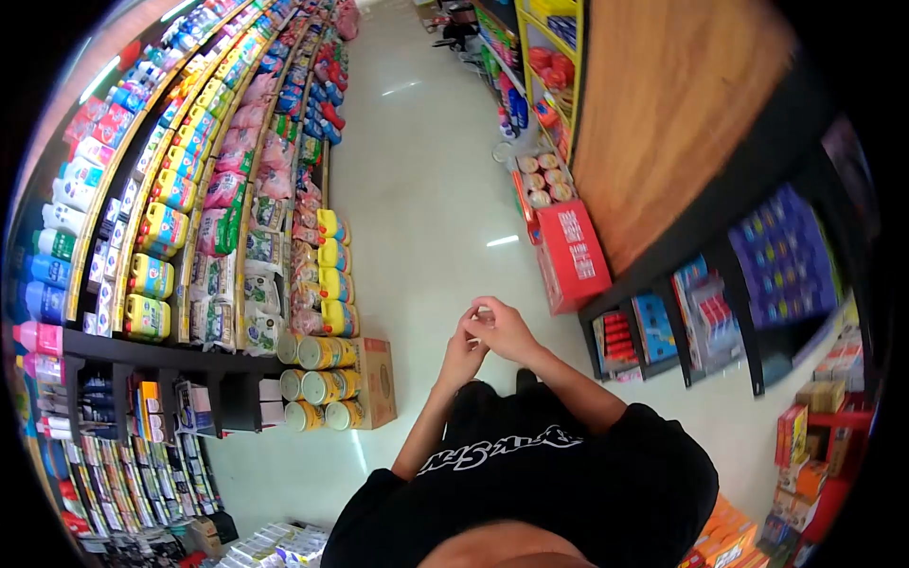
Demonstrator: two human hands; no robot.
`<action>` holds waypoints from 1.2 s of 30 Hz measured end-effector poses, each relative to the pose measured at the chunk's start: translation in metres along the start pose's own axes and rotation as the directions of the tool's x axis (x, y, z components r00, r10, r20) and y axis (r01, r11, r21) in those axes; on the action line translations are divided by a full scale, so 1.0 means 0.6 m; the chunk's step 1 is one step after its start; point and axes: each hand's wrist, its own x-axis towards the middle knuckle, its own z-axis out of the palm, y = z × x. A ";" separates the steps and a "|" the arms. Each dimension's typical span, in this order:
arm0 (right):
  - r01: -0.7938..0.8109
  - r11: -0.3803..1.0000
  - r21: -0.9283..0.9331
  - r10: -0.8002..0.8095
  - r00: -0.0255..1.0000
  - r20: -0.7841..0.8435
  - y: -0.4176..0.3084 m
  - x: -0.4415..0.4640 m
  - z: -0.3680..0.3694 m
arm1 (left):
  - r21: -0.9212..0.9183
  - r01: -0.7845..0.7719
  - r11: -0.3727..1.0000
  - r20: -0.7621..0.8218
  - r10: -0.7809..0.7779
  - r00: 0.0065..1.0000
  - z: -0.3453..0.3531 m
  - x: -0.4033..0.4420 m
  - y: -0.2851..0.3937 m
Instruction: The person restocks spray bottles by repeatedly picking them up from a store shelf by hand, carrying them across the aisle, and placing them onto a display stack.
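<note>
My left hand (464, 352) and my right hand (506, 331) meet in front of my body, above the aisle floor (426, 227). The fingers of both hands are curled and pressed together, tip against tip. Whether anything small lies between them is hidden. Below the hands are my black shirt (540, 473) with white lettering and my dark trousers. Nearest on the left stands a cardboard box (377, 383) beside stacked yellow tins (327, 386). To the right, a red carton (574, 256) rests against the end of a shelf unit.
Long shelves on the left hold yellow detergent jugs (150, 275), packs and bottles. On the right rises a wood-panelled shelf unit (672, 104) with goods in its end compartments. Tubs (542, 180) in a tray sit behind the red carton. Orange boxes (724, 540) stand at lower right.
</note>
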 end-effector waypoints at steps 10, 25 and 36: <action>-0.050 0.989 -0.141 0.067 0.990 0.121 -0.013 0.411 0.002 | -0.159 0.237 0.958 -0.077 -0.252 0.965 -0.225 0.303 -0.086; -0.089 0.996 -0.012 0.086 0.985 -0.146 -0.063 0.998 -0.110 | 0.167 -0.073 0.983 0.229 0.033 0.973 -0.493 0.969 0.053; -0.075 0.975 -0.208 0.058 0.995 -0.083 -0.150 1.487 -0.264 | 0.217 0.090 0.972 0.294 -0.153 0.943 -0.591 1.381 0.059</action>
